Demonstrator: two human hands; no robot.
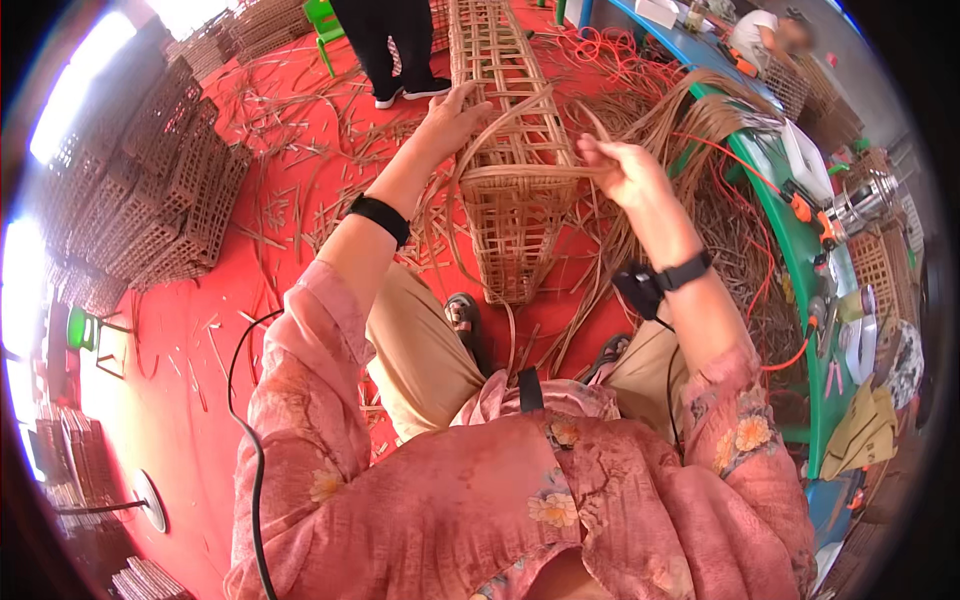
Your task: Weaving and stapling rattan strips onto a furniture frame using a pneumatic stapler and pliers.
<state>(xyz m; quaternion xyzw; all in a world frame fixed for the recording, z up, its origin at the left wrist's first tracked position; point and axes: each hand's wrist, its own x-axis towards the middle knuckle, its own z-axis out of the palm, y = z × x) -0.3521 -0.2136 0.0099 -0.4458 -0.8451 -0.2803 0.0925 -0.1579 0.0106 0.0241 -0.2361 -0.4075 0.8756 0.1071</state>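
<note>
A long, open-woven wicker basket frame (515, 225) stretches away from me between my knees, with a flat cane band across its near part. My left hand (452, 125) is at its left edge, fingers bent over the side and the thumb toward the weave. A loose cane strip (515, 112) arches over the openwork close to that hand. To the right of the frame, my right hand (630, 172) is raised with its palm turned inward. Its fingers and thumb close around a thin cane strip at the end of the cross band; the fingertips are partly hidden.
Stacked woven panels (150, 190) rise at the left. Bundled cane strips (720, 200) lie at the right beside a green table (800, 265) with tools and an orange cord. Cane scraps litter the red floor (190, 470). Ahead stands a person in dark trousers (385, 40); another sits far right.
</note>
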